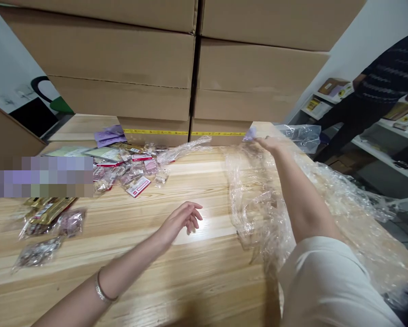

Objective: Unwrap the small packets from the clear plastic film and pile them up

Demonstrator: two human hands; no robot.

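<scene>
My left hand (183,219) hovers just above the wooden table (197,272), fingers loosely spread, holding nothing. My right hand (270,143) reaches far forward over a large crumpled clear plastic sheet (258,204) and pinches a small purple packet (250,133) near the table's far edge. A pile of small snack packets (132,170) lies at the far left centre, and several more packets (49,222) lie near the left edge.
Stacked cardboard boxes (190,68) form a wall behind the table. Purple bags (109,135) lie on a lower box. Another clear bag (302,136) sits at the far right. A person in a dark striped top (370,91) stands by shelves on the right.
</scene>
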